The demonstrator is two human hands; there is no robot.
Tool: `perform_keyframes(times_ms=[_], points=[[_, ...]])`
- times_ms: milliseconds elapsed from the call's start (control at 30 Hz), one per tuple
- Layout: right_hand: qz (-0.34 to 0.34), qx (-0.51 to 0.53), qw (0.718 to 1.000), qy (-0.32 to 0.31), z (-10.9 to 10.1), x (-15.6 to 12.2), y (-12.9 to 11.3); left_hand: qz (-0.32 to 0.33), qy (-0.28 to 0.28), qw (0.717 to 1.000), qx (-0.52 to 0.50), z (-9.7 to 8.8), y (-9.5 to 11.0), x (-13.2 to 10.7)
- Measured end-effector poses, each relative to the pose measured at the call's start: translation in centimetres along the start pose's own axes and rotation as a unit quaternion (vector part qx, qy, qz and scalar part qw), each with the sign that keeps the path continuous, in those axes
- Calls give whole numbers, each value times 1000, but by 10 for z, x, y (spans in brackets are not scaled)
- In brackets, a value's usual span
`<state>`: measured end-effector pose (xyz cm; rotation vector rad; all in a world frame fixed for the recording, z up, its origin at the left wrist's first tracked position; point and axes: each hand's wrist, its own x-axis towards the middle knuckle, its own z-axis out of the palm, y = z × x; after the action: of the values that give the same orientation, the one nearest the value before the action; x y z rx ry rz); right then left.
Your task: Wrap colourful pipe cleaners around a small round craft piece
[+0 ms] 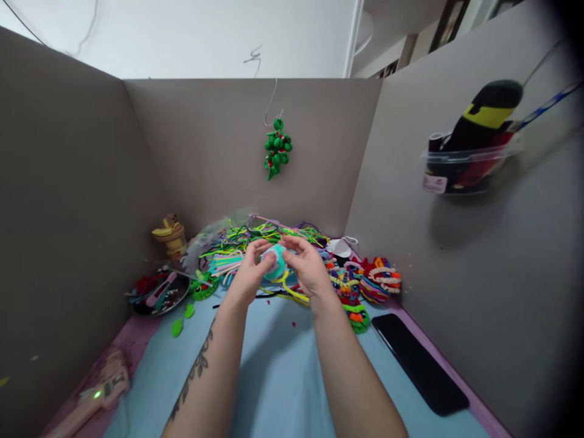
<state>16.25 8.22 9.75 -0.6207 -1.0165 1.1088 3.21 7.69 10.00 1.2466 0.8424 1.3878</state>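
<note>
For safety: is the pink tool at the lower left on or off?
On, it seems: a green light glows on the pink tool.

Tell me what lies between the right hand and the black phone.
In the head view, a green and orange pipe-cleaner piece lies on the blue mat between the right hand, holding a teal ball, and the black phone.

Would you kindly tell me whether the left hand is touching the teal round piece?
Touching. The head view shows the fingers of the left hand pressed against the teal round piece with no gap; the right hand grips its other side.
</note>
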Motion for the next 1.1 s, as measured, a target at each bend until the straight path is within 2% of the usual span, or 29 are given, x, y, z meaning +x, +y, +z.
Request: perform_keyframes(times_ms=[100, 167, 233, 333, 467, 567, 700, 967, 1033, 1100], points=[[3, -21, 1000, -18, 5, -4, 0, 17, -51, 998, 43, -3, 5, -3], [23, -6, 1000, -14, 9, -6, 0, 14, -63, 996, 63, -6, 7, -5], [61, 37, 997, -21, 13, -7, 0, -3, -61, 997, 37, -8, 9, -5], [72, 79, 994, -31, 15, -8, 0, -49, -19, 995, -87, -9, 10, -3], [9, -25, 998, -63, 15, -9, 2, -89, 38, 965, -244, -8, 14, 2], [-5, -109, 987, -122, 16, -10, 5, -105, 68, 948, -292, -5, 17, 4], [2, -133, 983, -125, 18, -11, 8, -146, 86, 938, -303, 0, 15, 5], [-52, -147, 981, -111, 20, -11, 14, -26, 144, 957, -251, 10, 8, 1], [-99, -171, 977, -78, 21, -12, 15, -18, 154, 955, -252, 13, 9, 0], [-169, -227, 958, -50, 22, -14, 14, -18, 156, 954, -256, 15, 9, -1]])
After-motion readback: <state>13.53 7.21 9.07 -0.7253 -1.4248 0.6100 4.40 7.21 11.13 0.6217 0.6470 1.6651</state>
